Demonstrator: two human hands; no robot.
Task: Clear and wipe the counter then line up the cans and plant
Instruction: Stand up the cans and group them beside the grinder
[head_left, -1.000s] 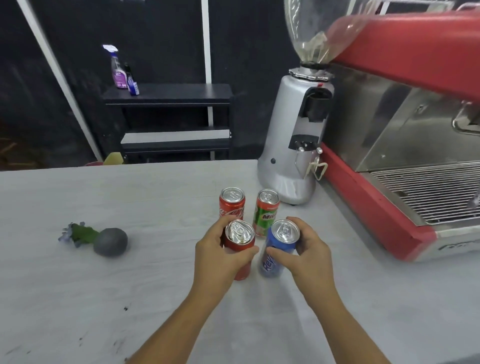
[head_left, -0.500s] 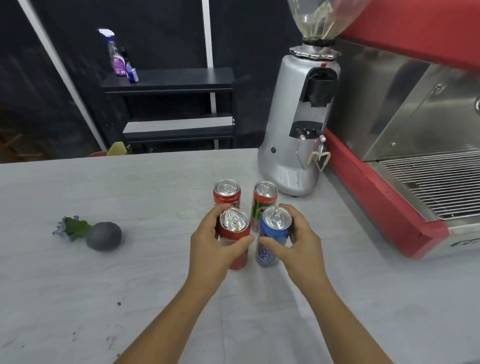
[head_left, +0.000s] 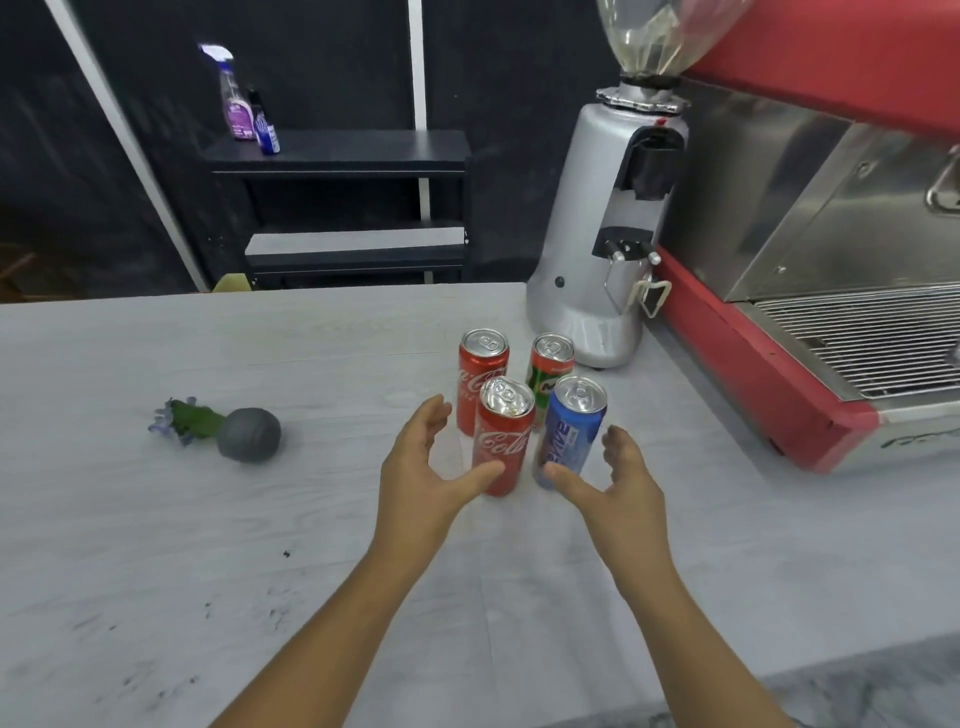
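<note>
Four cans stand upright in a tight cluster on the grey counter (head_left: 156, 519). At the front are a red cola can (head_left: 502, 439) and a blue can (head_left: 569, 431); behind them are a second red cola can (head_left: 479, 382) and a green-and-red can (head_left: 550, 364). My left hand (head_left: 423, 467) is open just left of the front red can, thumb near its base. My right hand (head_left: 621, 480) is open just right of the blue can. A small plant in a round grey pot (head_left: 244, 434) lies on its side at the left.
A silver coffee grinder (head_left: 605, 234) stands right behind the cans. A red espresso machine (head_left: 810, 260) fills the right side. Beyond the counter a black shelf (head_left: 343, 156) carries a spray bottle (head_left: 234, 93). Dark smudges mark the counter near the front left.
Both hands have let go of the front red can and the blue can and opened beside them. The two cans now stand on the counter in front of the other two.
</note>
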